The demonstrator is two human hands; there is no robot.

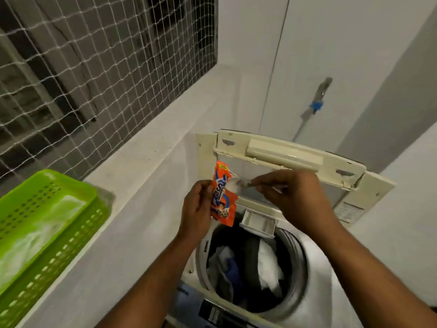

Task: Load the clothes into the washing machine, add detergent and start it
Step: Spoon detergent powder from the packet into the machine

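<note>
My left hand point(197, 204) holds an orange detergent sachet point(223, 195) upright above the top-loading washing machine point(316, 301). My right hand point(293, 195) grips a spoon point(234, 184) heaped with white powder, its bowl touching the sachet's top. Below, the drum point(253, 268) holds white, grey and blue clothes point(269, 266). The machine's lid point(290, 159) stands raised behind my hands. A small detergent drawer point(259, 222) is pulled out at the drum's rear rim.
A green perforated laundry basket point(45, 235) sits on the white ledge point(142, 185) to the left. White netting point(94, 67) covers the window opening above it. A tap with a blue fitting point(316, 105) is on the wall behind the machine.
</note>
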